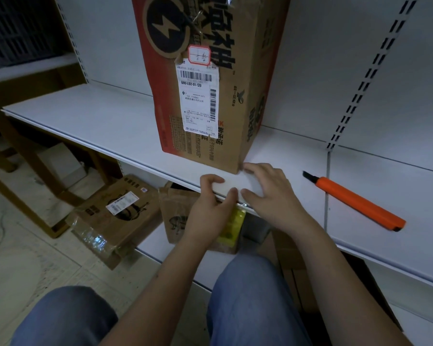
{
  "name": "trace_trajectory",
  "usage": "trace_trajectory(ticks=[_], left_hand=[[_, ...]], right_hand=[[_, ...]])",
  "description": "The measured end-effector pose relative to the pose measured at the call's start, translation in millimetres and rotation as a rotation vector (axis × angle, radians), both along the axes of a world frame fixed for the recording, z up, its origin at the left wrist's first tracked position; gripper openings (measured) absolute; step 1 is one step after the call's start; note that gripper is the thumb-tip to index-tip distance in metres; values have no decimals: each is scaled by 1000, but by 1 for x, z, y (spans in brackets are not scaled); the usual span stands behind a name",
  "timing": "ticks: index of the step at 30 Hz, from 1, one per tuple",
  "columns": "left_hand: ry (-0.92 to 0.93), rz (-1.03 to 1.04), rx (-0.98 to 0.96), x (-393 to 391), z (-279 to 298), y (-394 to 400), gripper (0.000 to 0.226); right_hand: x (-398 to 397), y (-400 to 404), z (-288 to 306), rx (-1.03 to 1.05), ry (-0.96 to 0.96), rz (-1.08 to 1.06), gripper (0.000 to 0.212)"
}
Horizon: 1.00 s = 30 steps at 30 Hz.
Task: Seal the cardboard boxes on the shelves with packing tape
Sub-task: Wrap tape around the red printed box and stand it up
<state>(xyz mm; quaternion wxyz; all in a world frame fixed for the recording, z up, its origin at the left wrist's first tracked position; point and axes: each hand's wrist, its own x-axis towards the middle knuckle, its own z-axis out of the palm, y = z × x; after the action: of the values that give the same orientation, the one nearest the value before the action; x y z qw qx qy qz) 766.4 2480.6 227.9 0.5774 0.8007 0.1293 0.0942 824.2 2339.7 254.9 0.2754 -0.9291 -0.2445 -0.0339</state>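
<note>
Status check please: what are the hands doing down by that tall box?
Both hands, left and right, grip a pale flat object at the shelf edge. Tall brown-and-red cardboard box upright behind. Orange utility knife lies clear, right.

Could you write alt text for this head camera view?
Two hands, left hand and right hand, hold a pale object at a white shelf edge, below a tall cardboard box. An orange knife lies right.

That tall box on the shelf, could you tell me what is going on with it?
A person is crouched at the white shelf, both hands at its front edge just below the tall cardboard box. The left hand and right hand hold a pale roll, probably tape, between them. An orange utility knife lies untouched to the right. More boxes sit lower down.
</note>
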Motion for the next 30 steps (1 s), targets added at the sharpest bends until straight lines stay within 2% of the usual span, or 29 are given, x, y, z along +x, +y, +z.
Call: trace_trajectory(ticks=[3,5,7,9,11,13,15,18,20,21,23,25,27,30], left_hand=[[-31,52,48,7,-1,-5,22],[-35,63,85,7,-1,-9,21],[19,2,76,3,5,-5,21],[160,-119,76,-3,18,10,29],[323,-201,302,-8,42,35,46],[328,-131,638,-12,79,61,47],[108,3,755,-13,132,76,38],[-435,225,756,-2,219,74,30],[-726,302,783,18,263,71,28],[-796,310,811,30,278,70,30],[-816,287,905,59,287,76,39],[-732,244,1015,82,276,86,49],[-719,255,1080,90,255,92,50],[-837,409,1021,74,231,84,40]], right_hand=[[2,4,-5,-82,-31,-6,58],[1,5,-8,-65,-55,-54,55],[-2,4,-7,14,-40,-98,54],[-7,0,1,190,50,-124,51],[-10,-7,20,341,91,-116,45],[-8,-11,52,400,-89,-116,42],[-3,-7,99,456,-340,-112,40],[12,11,174,504,-645,-99,41],[32,27,208,451,-715,-72,45],[41,34,219,400,-705,-46,47],[59,47,221,360,-642,52,45],[65,53,211,455,-581,98,36],[58,53,201,553,-566,74,35],[35,58,189,633,-699,91,35]])
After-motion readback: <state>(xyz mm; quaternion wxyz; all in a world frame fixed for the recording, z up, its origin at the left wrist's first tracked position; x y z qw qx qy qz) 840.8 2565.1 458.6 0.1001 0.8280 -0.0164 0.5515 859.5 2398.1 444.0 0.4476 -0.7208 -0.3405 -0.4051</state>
